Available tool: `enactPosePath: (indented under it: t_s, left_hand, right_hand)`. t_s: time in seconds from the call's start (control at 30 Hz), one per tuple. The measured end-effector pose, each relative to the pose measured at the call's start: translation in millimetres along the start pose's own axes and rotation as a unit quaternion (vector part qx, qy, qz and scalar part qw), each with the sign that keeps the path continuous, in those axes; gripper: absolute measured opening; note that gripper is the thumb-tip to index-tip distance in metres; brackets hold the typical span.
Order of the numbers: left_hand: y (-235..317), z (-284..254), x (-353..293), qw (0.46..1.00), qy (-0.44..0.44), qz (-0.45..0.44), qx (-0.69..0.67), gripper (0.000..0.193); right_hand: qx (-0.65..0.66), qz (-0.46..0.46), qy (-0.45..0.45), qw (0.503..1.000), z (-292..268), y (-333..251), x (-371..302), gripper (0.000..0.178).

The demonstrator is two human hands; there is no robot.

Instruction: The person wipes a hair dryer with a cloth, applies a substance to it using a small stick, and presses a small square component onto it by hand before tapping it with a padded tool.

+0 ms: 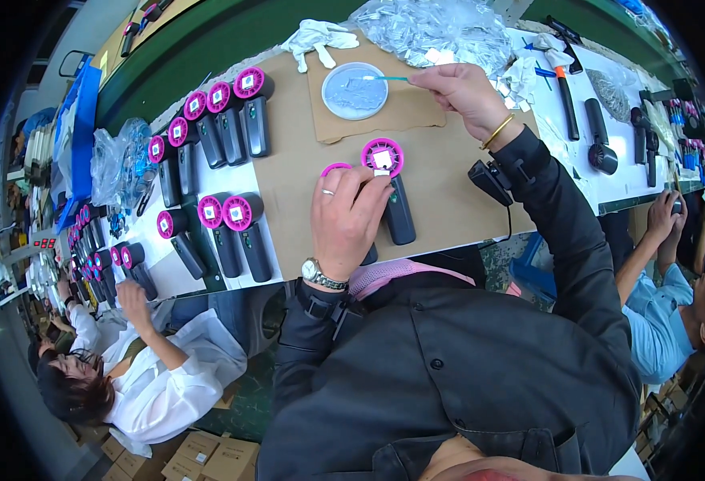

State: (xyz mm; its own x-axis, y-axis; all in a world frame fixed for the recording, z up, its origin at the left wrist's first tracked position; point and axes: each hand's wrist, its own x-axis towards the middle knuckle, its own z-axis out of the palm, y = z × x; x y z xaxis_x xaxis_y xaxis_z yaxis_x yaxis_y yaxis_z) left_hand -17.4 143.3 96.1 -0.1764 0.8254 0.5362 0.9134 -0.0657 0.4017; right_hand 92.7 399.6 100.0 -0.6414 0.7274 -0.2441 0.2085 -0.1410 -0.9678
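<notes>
My right hand pinches a thin green stick, whose pale tip is over the greyish paste in a round white tub. My left hand has its fingers closed at a small white square piece, at the lower rim of a handheld fan's pink head. That handheld fan lies with its black handle toward me, and a white square shows at its centre. A second fan's pink head peeks out behind my left hand, which hides most of it.
Several pink-headed fans lie in rows at left. Brown cardboard covers the bench before me. A white glove, clear plastic bags and an orange-and-black hammer-like tool lie beyond. People sit at left and right.
</notes>
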Motion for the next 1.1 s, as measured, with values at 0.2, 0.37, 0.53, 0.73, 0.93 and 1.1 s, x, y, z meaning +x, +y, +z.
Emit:
enactPosePath:
  t_s: [0.2,0.37,0.53,0.73,0.93,1.1]
  left_hand:
    - [-2.9,0.4,-3.7,1.000,0.013,-0.006,0.012,0.025]
    - [-2.4,-0.5,-3.8,1.000,0.024,-0.013,0.006,0.024]
    - [-6.7,0.6,-5.8,1.000,0.015,-0.006,0.012,0.024]
    - [-5.5,-0.6,-4.3,1.000,0.009,-0.001,0.013,0.023]
    - [-3.6,-0.8,-3.4,1.000,0.006,-0.001,0.016,0.023]
    - [-1.9,-1.2,-3.3,1.000,0.009,0.002,0.013,0.024]
  right_hand:
    - [-0.146,-0.072,0.038,0.986,-0.3,14.4,12.7,0.025]
    - [-0.217,-0.072,0.051,0.972,3.5,14.9,15.5,0.025]
    - [-0.214,-0.057,0.033,0.975,6.3,22.4,22.3,0.026]
    - [-0.171,-0.016,0.014,0.985,12.4,24.3,24.6,0.024]
    - [-0.029,0.036,-0.019,0.999,9.4,8.0,13.7,0.022]
    - [0.043,0.050,-0.047,0.997,0.3,-7.5,6.4,0.022]
